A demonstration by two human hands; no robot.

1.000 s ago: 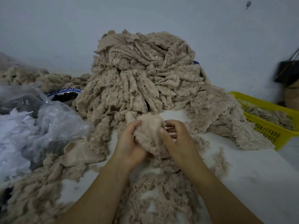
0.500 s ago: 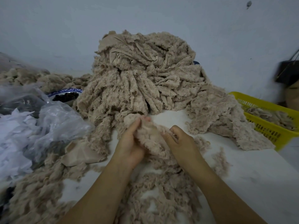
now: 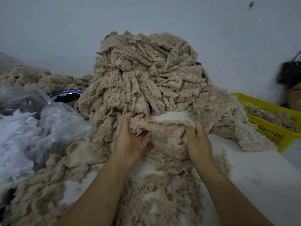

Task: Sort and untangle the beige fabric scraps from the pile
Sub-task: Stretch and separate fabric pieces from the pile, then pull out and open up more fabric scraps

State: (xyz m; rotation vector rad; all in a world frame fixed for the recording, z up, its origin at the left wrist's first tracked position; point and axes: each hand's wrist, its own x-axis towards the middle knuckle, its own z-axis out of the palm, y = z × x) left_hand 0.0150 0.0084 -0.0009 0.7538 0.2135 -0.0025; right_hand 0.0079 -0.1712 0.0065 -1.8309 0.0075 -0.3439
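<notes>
The pile (image 3: pixel 143 75) fills the rear centre of the table (image 3: pixel 260 185). The yellow basket (image 3: pixel 267 128) sits at the right edge, with bare surface in front of it. The scrap (image 3: pixel 166 128) lies just in front of the pile, long axis left to right. The left hand (image 3: pixel 132 141) grips its left end and the right hand (image 3: pixel 198 142), nearer the basket, pinches its right end.

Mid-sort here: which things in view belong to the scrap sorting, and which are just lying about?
Belong to the job: beige scrap stretched between left hand and right hand; big beige pile behind it; loose scraps on the table; probably the yellow basket holding more scraps.
Lying about: plastic bags at left; blue-rimmed bowl of dark pieces; dark bag at far right.
</notes>
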